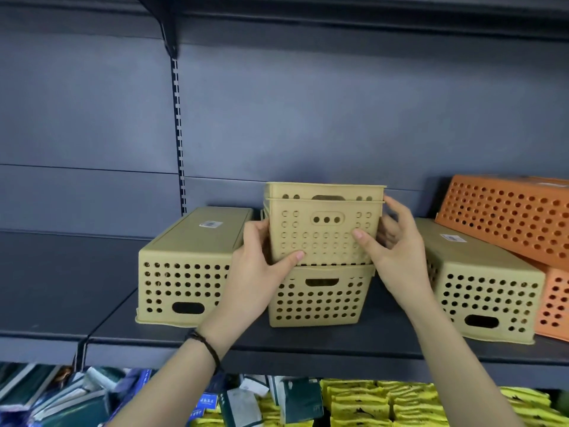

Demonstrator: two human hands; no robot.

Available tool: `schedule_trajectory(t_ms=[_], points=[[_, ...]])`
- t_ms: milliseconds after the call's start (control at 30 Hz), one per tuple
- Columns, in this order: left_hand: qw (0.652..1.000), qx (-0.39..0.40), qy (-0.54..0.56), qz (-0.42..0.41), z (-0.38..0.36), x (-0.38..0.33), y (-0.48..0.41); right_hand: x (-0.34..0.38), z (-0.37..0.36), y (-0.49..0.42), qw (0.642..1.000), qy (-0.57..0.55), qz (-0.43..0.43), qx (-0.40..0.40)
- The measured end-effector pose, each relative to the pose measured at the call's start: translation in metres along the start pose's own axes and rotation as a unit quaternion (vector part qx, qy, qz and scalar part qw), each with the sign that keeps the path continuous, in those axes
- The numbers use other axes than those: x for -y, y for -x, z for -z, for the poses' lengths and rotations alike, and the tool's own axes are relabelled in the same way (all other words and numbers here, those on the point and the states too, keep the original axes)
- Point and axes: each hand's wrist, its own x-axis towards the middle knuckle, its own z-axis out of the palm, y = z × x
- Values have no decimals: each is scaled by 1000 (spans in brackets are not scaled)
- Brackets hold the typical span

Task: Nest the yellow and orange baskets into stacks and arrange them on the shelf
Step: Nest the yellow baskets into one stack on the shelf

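Observation:
Two nested yellow baskets (323, 226) are held upright between my left hand (261, 260) and my right hand (391, 245), their bottom set into a third upright yellow basket (320, 297) on the dark shelf (308, 343). An upside-down yellow basket (184, 272) lies to the left, another upside-down yellow basket (480, 282) to the right. At the far right, an orange basket (508, 214) leans tilted across a second orange basket (554, 303).
A slotted upright (178, 134) runs up the grey back panel. The left part of the shelf is bare. Below the shelf lie dark green boxes (77, 396) and yellow packets (385, 402).

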Motion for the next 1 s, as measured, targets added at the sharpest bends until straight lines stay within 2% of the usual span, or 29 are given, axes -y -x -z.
schedule_trajectory(t_ms=[100, 233, 333, 533, 700, 800, 867, 933, 1000], points=[[1000, -5, 6, 5, -1, 3, 0, -8, -2, 6, 1000, -2, 8, 0], [996, -17, 78, 31, -1, 6, 3, -19, -4, 17, 999, 13, 14, -38], [995, 12, 99, 31, -1, 5, 8, -29, -9, 25, 999, -6, -12, -31], [998, 32, 58, 5, 0, 11, 6, -34, -24, 22, 996, -61, -67, -8], [997, 51, 33, 36, 8, 7, -5, -41, -28, 14, 996, -54, -73, 4], [997, 50, -57, 25, 35, 2, -10, -44, -35, 20, 995, -58, -76, 15], [987, 5, -154, -44, 62, 5, -10, -44, -40, 24, 995, -64, -70, 21], [959, -31, -243, -141, 86, 13, -8, -46, -43, 28, 995, -68, -65, 12], [936, -42, -297, -183, 107, 27, -7, -47, -43, 29, 995, -73, -63, -3]])
